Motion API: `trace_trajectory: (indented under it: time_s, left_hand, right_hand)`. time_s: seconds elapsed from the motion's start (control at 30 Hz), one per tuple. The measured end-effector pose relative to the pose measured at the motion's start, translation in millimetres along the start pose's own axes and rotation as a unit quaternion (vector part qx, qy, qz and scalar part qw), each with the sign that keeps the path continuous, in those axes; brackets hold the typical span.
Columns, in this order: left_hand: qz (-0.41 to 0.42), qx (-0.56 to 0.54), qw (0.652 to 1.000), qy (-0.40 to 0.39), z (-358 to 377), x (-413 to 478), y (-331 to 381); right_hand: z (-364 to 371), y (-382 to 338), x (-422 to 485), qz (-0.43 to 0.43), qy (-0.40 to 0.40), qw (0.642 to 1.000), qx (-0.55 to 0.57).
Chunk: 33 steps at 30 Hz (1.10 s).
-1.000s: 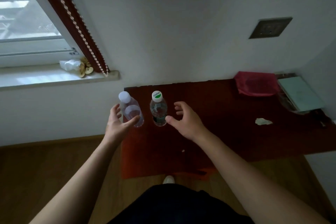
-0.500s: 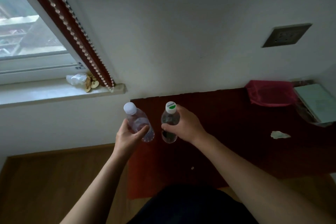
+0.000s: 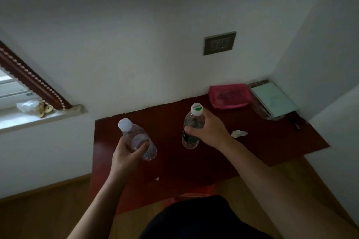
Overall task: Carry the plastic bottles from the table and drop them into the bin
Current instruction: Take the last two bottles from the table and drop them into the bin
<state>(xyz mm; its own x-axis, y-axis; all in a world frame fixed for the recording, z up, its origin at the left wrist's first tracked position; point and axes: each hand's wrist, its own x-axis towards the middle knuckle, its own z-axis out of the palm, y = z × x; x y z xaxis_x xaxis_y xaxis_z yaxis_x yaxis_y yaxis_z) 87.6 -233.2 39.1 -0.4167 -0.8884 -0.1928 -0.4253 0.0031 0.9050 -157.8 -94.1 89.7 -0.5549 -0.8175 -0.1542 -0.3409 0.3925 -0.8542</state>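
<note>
Two clear plastic bottles are over the dark red table. My left hand is shut around the body of the white-capped bottle, which tilts to the left above the table's left part. My right hand grips the bottle with a green-and-white cap and dark label, held nearly upright near the table's middle. No bin is in view.
A pink pouch and a pale green book lie at the table's back right corner. A crumpled scrap lies right of my right hand. A windowsill with a bag is at the left. Wooden floor surrounds the table.
Both hands closed around the bottles and lifted them; the two bottles have moved apart. The view has swung left and up, so the table sits further right.
</note>
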Motion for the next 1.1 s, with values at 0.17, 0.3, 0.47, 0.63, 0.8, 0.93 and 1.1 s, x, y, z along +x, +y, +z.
trace_trajectory:
  time_s: [0.17, 0.3, 0.47, 0.63, 0.8, 0.93, 1.1]
  left_hand:
    - [-0.026, 0.000, 0.998, 0.049, 3, -56, -4]
    - [-0.066, 0.003, 0.985, 0.160, -21, -125, -30]
    - [-0.188, 0.014, 0.936, 0.297, -58, -233, -85]
    - [-0.285, -0.021, 0.860, 0.423, -75, -343, -133]
    - [-0.371, -0.090, 0.785, 0.488, -69, -434, -180]
    - [-0.471, -0.124, 0.728, 0.483, -52, -493, -223]
    - [-0.534, -0.148, 0.689, 0.467, -54, -527, -262]
  right_hand:
    - [-1, 15, -19, -0.019, -0.071, 0.997, 0.006]
    - [36, 10, -36, -0.057, -0.166, 0.984, 0.011]
    - [110, -10, -69, -0.109, -0.306, 0.946, -0.006]
    - [185, -34, -114, -0.176, -0.424, 0.886, -0.068]
    - [253, -47, -155, -0.193, -0.503, 0.833, -0.126]
    - [294, -34, -169, -0.161, -0.537, 0.809, -0.177]
    - [331, -20, -171, -0.133, -0.523, 0.812, -0.223]
